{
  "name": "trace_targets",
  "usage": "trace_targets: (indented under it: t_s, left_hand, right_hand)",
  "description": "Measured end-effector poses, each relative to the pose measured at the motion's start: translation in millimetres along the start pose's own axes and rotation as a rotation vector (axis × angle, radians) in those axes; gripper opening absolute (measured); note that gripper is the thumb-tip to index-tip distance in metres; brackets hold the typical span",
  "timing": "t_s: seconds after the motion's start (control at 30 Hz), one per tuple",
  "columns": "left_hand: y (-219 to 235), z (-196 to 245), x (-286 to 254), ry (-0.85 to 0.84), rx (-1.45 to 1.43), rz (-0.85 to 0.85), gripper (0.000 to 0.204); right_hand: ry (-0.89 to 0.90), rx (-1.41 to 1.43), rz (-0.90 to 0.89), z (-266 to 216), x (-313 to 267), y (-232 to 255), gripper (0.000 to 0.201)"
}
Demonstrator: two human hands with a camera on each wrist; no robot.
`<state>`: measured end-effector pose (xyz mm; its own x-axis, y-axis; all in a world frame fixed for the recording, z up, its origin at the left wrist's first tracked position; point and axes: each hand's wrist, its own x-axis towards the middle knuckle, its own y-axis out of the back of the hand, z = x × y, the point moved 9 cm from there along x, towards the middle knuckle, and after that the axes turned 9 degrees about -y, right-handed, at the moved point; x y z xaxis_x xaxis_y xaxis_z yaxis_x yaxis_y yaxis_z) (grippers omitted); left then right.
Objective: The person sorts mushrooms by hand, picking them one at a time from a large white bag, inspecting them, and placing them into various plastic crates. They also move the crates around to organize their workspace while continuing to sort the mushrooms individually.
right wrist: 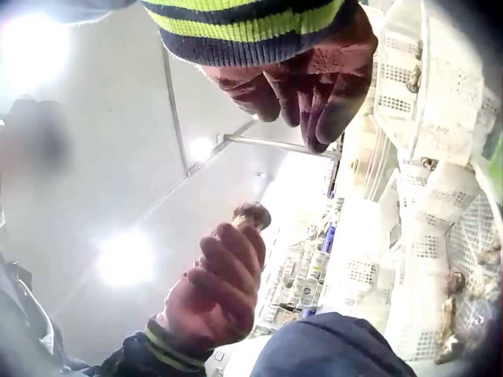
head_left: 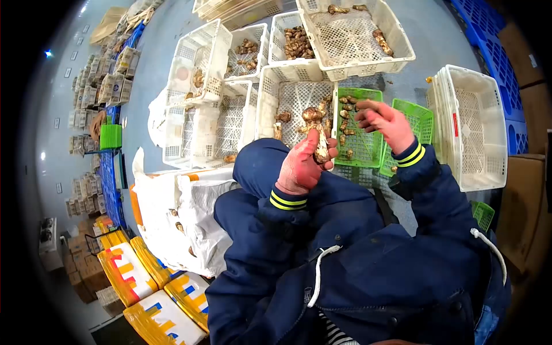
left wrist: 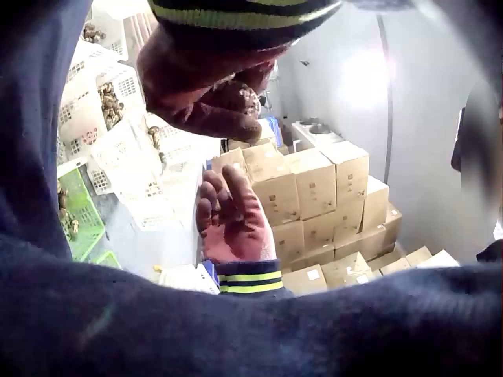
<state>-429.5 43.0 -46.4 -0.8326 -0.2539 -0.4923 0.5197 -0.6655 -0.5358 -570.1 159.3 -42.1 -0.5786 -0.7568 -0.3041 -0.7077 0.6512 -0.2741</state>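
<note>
Mushroom [head_left: 320,148] sits in the left-hand grip [head_left: 302,164], thumb and fingers curled round its stem, cap pointing away from the person; it is over the near part of a white crate [head_left: 296,72]; the right-hand grip [head_left: 385,123] has its fingers loosely bent and has hold of nothing, over the right edge of a green basket [head_left: 362,139]; by the left knee, white sheeting [head_left: 198,233] carries a few more mushrooms; the white crate holds several, two by its left edge and others towards its right; the green basket, just beside it, has small ones mostly along its left edge; a second green basket [head_left: 422,118] is partly hidden by the right sleeve; a stack of white crates [head_left: 497,138] stands on the floor [head_left: 405,80] at the right; farther off, a heaped crate [head_left: 278,40] is crowded with dark mushrooms; beside it, a large crate [head_left: 345,45] has two at its far edge and one along its right wall.
</note>
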Motion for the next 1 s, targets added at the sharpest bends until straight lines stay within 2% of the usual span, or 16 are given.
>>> trace_targets:
  t_s: [0.07,0.13,0.2,0.23,0.27,0.33,0.4,0.47,0.6,0.67,0.73,0.77,0.8,0.87,0.93,1.0]
  left_hand:
    - [-6.5,-7.5,1.1,0.067,-0.14,-0.075,0.038]
    - [-9.7,-9.9,-2.0,0.13,-0.169,-0.042,0.04]
    - [-27.5,-8.6,-6.0,0.137,-0.213,-0.242,0.041]
    - [-28.3,-14.0,-5.6,0.185,-0.228,-0.271,0.05]
    - [-27.4,-15.5,-5.3,0.179,-0.233,-0.271,0.05]
    - [-40.8,-7.2,-11.2,0.146,-0.27,-0.347,0.058]
    - [-38.4,-6.6,-13.4,0.152,-0.258,-0.325,0.062]
    - [-39.8,-6.1,-15.5,0.143,-0.278,-0.329,0.057]
    - [-35.5,-16.4,-14.1,0.153,-0.275,-0.263,0.049]
    - [-21.2,-14.7,-6.0,0.03,-0.257,-0.228,0.042]
    - [-14.7,-7.7,-3.9,0.003,-0.195,-0.152,0.041]
    - [-8.5,-4.6,-3.4,-0.015,-0.134,-0.078,0.041]
    - [-10.3,-4.0,-4.8,-0.017,-0.135,-0.077,0.041]
    - [-2.3,-3.0,-6.8,-0.047,-0.134,0.057,0.038]
    - [-1.7,-5.3,-5.2,-0.036,-0.126,0.047,0.036]
    - [-0.8,-6.6,-5.4,-0.026,-0.118,0.04,0.034]
  right_hand:
    - [-0.048,0.043,-0.093,4.7,5.1,-20.7,0.039]
    - [-0.045,0.208,-0.153,3.3,10.9,-47.6,0.04]
    - [-0.096,0.349,-0.304,6.5,16.4,-76.3,0.039]
    - [-0.158,0.423,-0.364,7.9,22.4,-91.1,0.038]
    - [-0.27,0.451,-0.319,16.1,19.9,-94.3,0.037]
    - [-0.304,0.558,-0.47,19.7,23.8,-106.2,0.035]
    - [-0.275,0.577,-0.406,26.0,26.6,-108.5,0.036]
    - [-0.311,0.775,-0.394,27.1,25.7,-108.3,0.036]
    - [-0.296,0.858,-0.391,33.0,25.3,-106.5,0.038]
    - [-0.248,0.803,-0.412,34.8,29.3,-99.3,0.039]
    - [-0.127,0.391,-0.223,27.1,28.4,-74.6,0.04]
    - [-0.144,0.266,-0.23,23.2,20.1,-69.1,0.039]
    - [-0.146,0.265,-0.232,16.9,14.7,-71.2,0.039]
    - [0.112,-0.116,-0.111,-10.3,3.2,-69.3,0.044]
    - [0.15,-0.097,-0.085,-22.6,-1.4,-72.1,0.05]
    - [0.254,-0.282,-0.139,-39.9,-5.6,-85.1,0.057]
